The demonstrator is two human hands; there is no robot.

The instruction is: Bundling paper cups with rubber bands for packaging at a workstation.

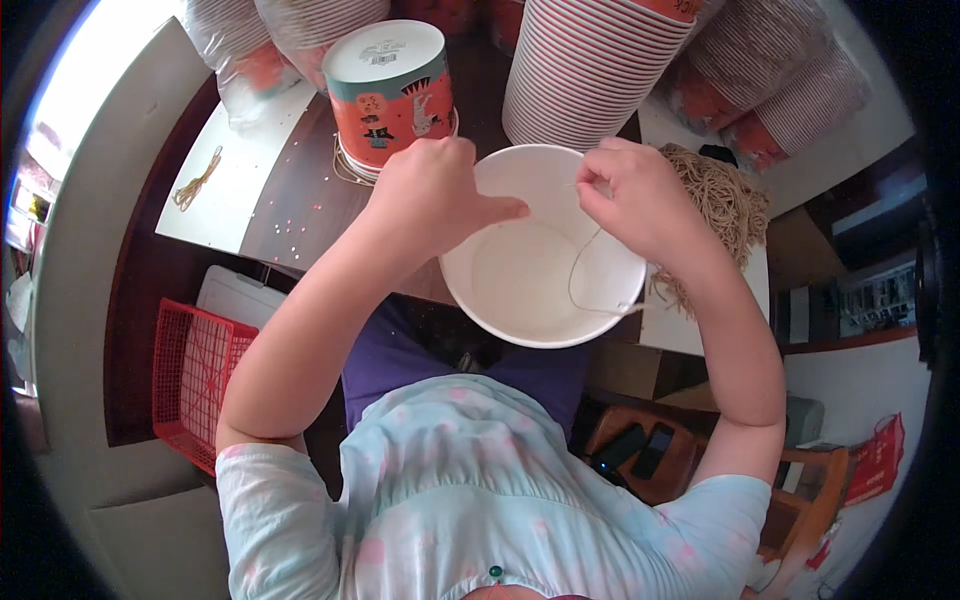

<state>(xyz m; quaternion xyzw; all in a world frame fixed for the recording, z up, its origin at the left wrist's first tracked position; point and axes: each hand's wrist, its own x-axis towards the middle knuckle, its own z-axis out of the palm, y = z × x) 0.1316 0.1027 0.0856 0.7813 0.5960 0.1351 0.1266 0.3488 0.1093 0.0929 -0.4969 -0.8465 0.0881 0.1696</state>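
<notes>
A white paper bucket [520, 270] is tilted with its open mouth toward me at the table's near edge. My left hand [430, 195] grips its left rim, thumb inside and fingers behind the wall. At the right rim, my right hand [635, 195] pinches a thin beige cord [572, 275]. The cord loops down inside the bucket and crosses the lower right rim, where a pale knotted bit shows. Exactly how the cord passes through the wall is hidden by my fingers. A heap of similar cords [725, 205] lies beside my right wrist.
An upside-down orange and green printed bucket [385, 95] stands at the far left. Behind mine rises a tall nested stack of buckets [590, 75]. Bagged stacks [760, 65] line the back. A loose cord bundle [198, 180] lies left; a red basket [195, 370] sits below.
</notes>
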